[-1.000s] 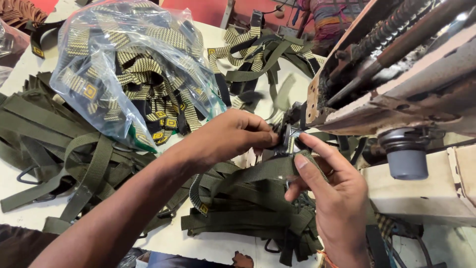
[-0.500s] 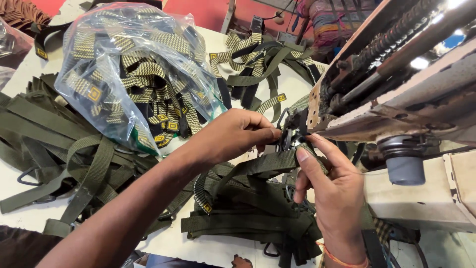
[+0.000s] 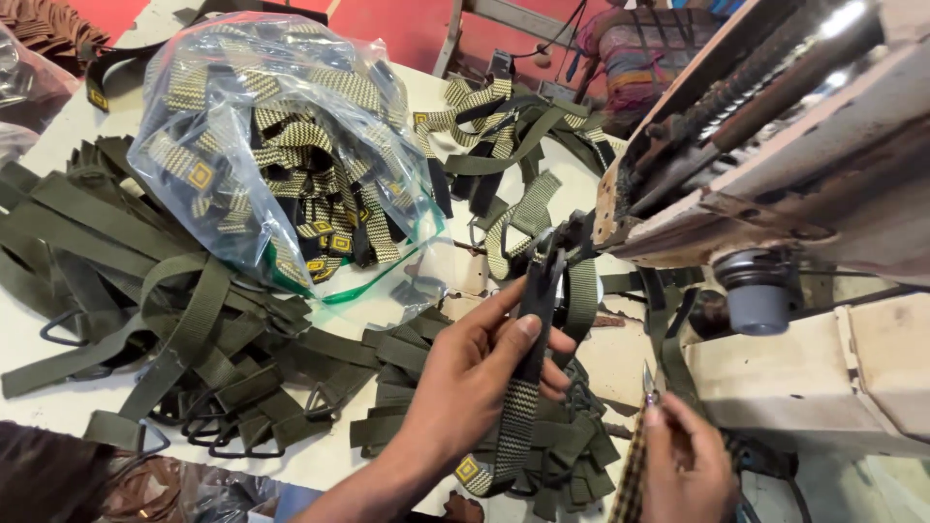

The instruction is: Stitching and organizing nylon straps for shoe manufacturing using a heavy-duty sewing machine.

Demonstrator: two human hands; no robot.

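I count two bare hands: my left hand at 6 o'clock, my right hand at 5. One clear plastic bag of yellow-and-black woven straps at 11. One tilted rusty sewing machine at 2. The loose olive-green webbing straps at 9 are too many to count.

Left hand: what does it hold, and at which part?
The left hand holds a patterned webbing strap near its black upper end, thumb across the front, fingers behind.
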